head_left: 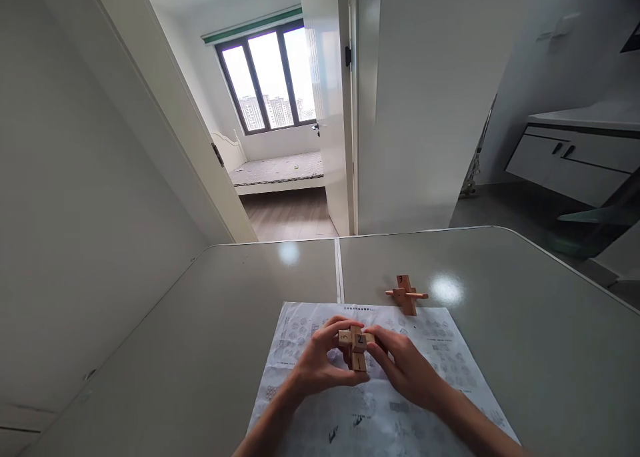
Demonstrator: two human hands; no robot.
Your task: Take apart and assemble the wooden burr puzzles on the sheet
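Note:
A wooden burr puzzle (359, 343) of interlocking blocks is held over the paper sheet, with handwritten numerals on its block ends. My left hand (320, 358) grips it from the left, thumb along the lower block and fingers over the top. From the right, the thumb and fingers of my right hand (403, 362) pinch the block end that sticks out on that side. Beyond my hands lies a second wooden puzzle piece (405, 295), a cross of flat numbered block and thin rod, at the top edge of the sheet.
The large printed paper sheet (295, 333) shows rows of small diagrams and lies on a glossy grey table (200, 350) with a seam. Past the table's far edge are an open door (327, 97), a bed (280, 170) and a window; a cabinet (565, 153) stands at right.

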